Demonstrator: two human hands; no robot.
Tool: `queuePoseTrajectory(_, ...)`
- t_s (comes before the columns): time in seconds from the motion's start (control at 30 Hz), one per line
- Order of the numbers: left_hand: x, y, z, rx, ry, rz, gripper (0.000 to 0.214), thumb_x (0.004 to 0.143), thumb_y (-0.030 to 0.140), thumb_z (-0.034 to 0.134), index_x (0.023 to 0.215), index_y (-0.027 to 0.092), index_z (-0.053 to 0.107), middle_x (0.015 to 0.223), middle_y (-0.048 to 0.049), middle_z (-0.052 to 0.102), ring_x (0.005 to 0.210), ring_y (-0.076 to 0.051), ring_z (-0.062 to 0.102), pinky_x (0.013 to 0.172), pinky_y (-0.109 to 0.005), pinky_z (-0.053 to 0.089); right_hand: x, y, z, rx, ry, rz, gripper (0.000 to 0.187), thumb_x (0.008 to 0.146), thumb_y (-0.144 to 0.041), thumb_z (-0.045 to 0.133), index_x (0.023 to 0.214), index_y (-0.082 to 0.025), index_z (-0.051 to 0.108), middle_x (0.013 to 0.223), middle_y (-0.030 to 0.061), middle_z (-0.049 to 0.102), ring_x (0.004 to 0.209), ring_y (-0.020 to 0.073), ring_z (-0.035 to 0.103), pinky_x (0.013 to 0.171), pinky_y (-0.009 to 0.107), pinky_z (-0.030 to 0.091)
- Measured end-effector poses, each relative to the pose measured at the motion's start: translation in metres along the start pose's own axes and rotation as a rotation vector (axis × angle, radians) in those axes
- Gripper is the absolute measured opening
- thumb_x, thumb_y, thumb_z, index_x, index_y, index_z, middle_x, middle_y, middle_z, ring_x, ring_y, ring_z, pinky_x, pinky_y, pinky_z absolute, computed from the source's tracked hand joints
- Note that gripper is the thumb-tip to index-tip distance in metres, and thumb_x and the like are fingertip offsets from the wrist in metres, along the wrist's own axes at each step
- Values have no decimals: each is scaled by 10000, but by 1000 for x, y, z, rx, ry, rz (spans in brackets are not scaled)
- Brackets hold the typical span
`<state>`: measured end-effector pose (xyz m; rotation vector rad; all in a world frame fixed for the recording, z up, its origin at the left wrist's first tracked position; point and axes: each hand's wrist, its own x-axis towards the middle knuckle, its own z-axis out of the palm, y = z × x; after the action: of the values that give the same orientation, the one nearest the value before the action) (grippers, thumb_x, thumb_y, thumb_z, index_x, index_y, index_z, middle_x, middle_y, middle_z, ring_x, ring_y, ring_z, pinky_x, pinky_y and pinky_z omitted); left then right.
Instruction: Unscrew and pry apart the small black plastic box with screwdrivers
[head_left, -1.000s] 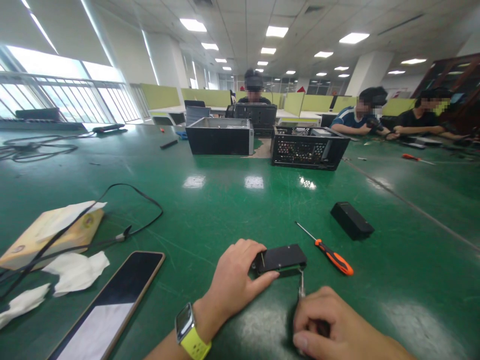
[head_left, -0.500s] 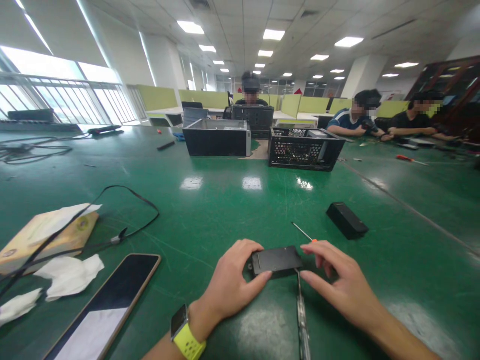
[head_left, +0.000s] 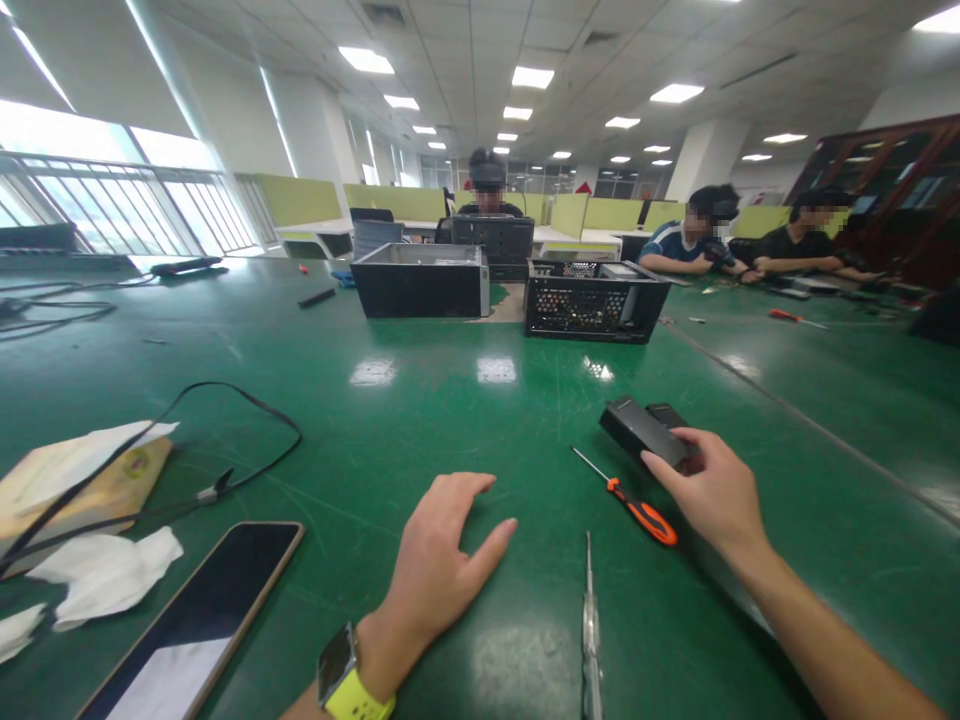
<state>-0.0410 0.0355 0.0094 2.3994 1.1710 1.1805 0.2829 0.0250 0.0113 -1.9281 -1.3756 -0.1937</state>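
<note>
My right hand (head_left: 716, 485) grips the near end of a black rectangular box-shaped part (head_left: 643, 432), whose kind I cannot make out. Just behind it a second black part (head_left: 667, 414) shows, mostly hidden. Over the table my left hand (head_left: 454, 545) holds nothing, its thumb and fingers apart. An orange-handled screwdriver (head_left: 646, 515) lies between the hands, below the held part, with its tip toward the upper left. Closer to me, a screwdriver with a clear handle (head_left: 592, 630) points away from me.
A phone (head_left: 217, 590), crumpled tissue (head_left: 112, 575), a tissue pack (head_left: 97, 475) and a black cable (head_left: 289, 445) occupy the left side. Two black computer cases (head_left: 420, 288) (head_left: 592, 312) stand farther back on the green table (head_left: 420, 420). Other people (head_left: 694, 240) sit beyond.
The black part has gone from between both hands toward the upper right, in my right hand, beside the second part. My left hand has let go. The orange screwdriver handle is now uncovered.
</note>
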Motion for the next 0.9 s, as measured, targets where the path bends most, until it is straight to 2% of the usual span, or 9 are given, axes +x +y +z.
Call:
queuePoseTrajectory(0.13, -1, 1, 2, -6, -23, 16, 279, 888, 304, 619, 1136, 186, 569, 1035, -89, 648, 951, -257, 618, 835, -400, 522, 10, 20, 6, -122, 29, 54, 527, 726, -590, 605, 975, -133, 681, 914, 144, 692, 742, 304, 633, 646, 410, 474)
queuePoseTrajectory(0.27, -2, 0, 2, -12, -27, 24, 287, 886, 297, 624, 1144, 183, 570, 1025, -89, 653, 942, -257, 619, 828, -401, 525, 11, 20, 5, -162, 30, 82, 654, 709, -675, 599, 1120, -169, 654, 1087, 151, 654, 813, 314, 625, 631, 397, 459)
queuePoseTrajectory(0.33, -2, 0, 1, -16, -28, 27, 287, 889, 293, 621, 1147, 180, 569, 1027, -91, 654, 946, -257, 618, 826, -403, 525, 15, 28, 2, -129, 68, 137, 671, 746, -695, 535, 1165, -181, 635, 1102, 147, 633, 794, 290, 615, 636, 391, 459)
queuePoseTrajectory(0.43, -2, 1, 1, -17, -29, 30, 269, 889, 290, 617, 1133, 184, 577, 1030, -92, 658, 946, -259, 619, 827, -409, 525, 23, 50, -3, -59, 82, 197, 628, 778, -651, 470, 1091, -144, 668, 1043, 150, 637, 703, 242, 601, 660, 394, 475)
queuePoseTrajectory(0.53, -1, 1, 2, -15, -30, 29, 260, 885, 289, 616, 1122, 186, 585, 1024, -91, 663, 938, -259, 621, 818, -408, 529, 28, 70, -5, 2, -23, 201, 611, 719, -630, 527, 1054, -151, 704, 954, 120, 686, 643, 228, 614, 617, 376, 489)
queuePoseTrajectory(0.7, -1, 0, 3, -6, -43, 31, 243, 893, 297, 604, 1105, 180, 590, 1012, -92, 665, 935, -258, 617, 819, -415, 525, 30, 80, -5, 46, -137, 207, 642, 670, -625, 591, 1110, -177, 723, 628, 32, 686, 537, 241, 632, 569, 366, 487)
queuePoseTrajectory(0.8, -1, 0, 2, -1, -65, 35, 139, 903, 276, 574, 1003, 186, 610, 958, -83, 666, 901, -248, 613, 800, -406, 518, 32, 76, -4, 29, -113, 214, 584, 631, -583, 638, 1024, -165, 751, 595, 34, 687, 544, 265, 643, 580, 382, 486)
queuePoseTrajectory(0.9, 0, 2, 2, -12, -80, 41, 87, 903, 247, 554, 925, 189, 616, 913, -75, 664, 874, -240, 609, 784, -396, 513, 33, 73, -4, -5, -11, 222, 495, 610, -540, 670, 908, -157, 766, 593, 53, 677, 606, 303, 649, 626, 416, 486)
